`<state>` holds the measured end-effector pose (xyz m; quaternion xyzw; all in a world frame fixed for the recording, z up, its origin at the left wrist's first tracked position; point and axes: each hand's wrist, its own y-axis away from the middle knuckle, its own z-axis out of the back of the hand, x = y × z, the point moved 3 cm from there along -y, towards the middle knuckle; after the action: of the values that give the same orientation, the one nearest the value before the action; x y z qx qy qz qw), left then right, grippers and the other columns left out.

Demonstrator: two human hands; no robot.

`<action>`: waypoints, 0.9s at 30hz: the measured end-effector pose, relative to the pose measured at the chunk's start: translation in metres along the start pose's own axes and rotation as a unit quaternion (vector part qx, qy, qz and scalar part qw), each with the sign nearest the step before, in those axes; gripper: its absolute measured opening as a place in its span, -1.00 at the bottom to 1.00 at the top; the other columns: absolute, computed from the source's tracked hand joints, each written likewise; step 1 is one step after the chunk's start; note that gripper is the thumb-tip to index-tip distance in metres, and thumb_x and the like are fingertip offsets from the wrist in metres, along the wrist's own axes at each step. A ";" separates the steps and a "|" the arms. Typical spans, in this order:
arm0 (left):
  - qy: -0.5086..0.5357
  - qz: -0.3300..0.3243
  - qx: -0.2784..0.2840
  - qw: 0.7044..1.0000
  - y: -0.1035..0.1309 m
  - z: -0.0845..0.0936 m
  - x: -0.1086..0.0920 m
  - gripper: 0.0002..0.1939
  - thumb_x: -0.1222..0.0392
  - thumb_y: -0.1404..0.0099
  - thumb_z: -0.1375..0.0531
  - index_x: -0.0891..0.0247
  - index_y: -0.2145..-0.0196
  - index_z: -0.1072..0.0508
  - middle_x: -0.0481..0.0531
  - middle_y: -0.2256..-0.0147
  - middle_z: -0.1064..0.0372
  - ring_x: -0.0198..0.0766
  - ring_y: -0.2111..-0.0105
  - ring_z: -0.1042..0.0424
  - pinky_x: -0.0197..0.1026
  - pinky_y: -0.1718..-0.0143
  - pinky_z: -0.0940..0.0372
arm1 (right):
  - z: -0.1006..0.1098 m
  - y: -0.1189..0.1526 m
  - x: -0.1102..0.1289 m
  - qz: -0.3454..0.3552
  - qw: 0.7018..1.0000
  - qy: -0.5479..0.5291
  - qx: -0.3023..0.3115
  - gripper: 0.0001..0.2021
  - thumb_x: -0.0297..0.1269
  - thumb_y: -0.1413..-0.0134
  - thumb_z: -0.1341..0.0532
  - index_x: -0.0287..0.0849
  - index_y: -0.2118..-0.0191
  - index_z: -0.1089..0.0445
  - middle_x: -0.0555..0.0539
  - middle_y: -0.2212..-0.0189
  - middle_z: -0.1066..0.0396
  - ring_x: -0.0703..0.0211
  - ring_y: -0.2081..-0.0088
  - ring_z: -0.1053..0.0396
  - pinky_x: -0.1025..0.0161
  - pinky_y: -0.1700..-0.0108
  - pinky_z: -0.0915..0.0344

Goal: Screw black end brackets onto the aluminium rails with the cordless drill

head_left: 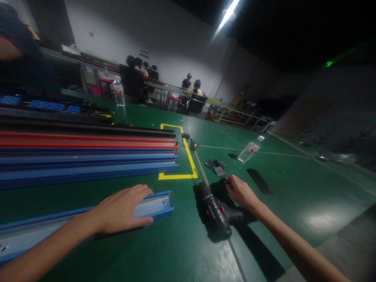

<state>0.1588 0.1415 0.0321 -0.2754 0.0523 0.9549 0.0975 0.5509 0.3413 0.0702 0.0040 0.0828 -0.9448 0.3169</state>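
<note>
My left hand (126, 207) rests across a blue metal rail (154, 205) with a pale inner channel, fingers over its far edge and thumb at the near edge. A screw or hole shows near the rail's right end. My right hand (239, 190) is closed in a pinch just above the table, and a small dark thing at its fingertips is too unclear to name. Left of it lies a black cordless drill (214, 211) on its side, its bit pointing away. Several small black square plates (219, 171) lie just beyond my right hand.
Red, blue and black rails (88, 156) lie side by side at the left, ending near a yellow tape outline (179, 176). Right of centre stand a water bottle (249, 149) and a flat black strip (260, 181). Another bottle (118, 93) stands farther back. People sit at distant tables.
</note>
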 end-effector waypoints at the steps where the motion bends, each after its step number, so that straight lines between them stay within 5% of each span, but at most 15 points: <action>1: 0.000 -0.001 0.000 1.000 0.000 0.000 0.000 -0.30 -0.39 -0.19 -0.18 0.10 -0.13 -0.40 0.13 -0.04 -0.39 0.01 0.05 -0.44 0.02 0.05 -0.34 | 0.000 0.000 -0.002 -0.004 1.000 -0.014 0.000 -0.85 -0.38 -0.25 -0.12 -0.16 0.07 -0.26 -0.14 0.19 -0.50 0.11 0.28 -0.49 0.26 0.26 -0.30; 20: 0.002 -0.004 -0.009 1.000 -0.001 -0.001 0.003 -0.30 -0.36 -0.19 -0.19 0.11 -0.14 -0.40 0.16 -0.05 -0.39 0.03 0.05 -0.44 0.01 0.04 -0.34 | -0.004 -0.003 -0.008 0.043 0.985 -0.080 0.144 -0.61 -0.36 -0.01 -0.29 -0.22 -0.01 -0.43 -0.20 0.10 -0.43 0.06 0.19 -0.45 0.19 0.11 -0.37; 27: 0.003 -0.006 -0.007 1.000 -0.002 -0.004 0.007 -0.31 -0.36 -0.20 -0.20 0.09 -0.15 -0.39 0.16 -0.06 -0.39 0.03 0.04 -0.44 0.01 0.06 -0.35 | 0.005 -0.013 -0.012 0.062 0.974 -0.141 0.166 -0.52 -0.31 0.25 -0.45 -0.15 0.09 -0.49 -0.10 0.17 -0.48 0.03 0.17 -0.43 0.18 0.13 -0.36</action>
<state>0.1554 0.1439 0.0254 -0.2794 0.0444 0.9538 0.1015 0.5531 0.3580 0.0781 -0.0714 -0.1216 -0.9150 0.3780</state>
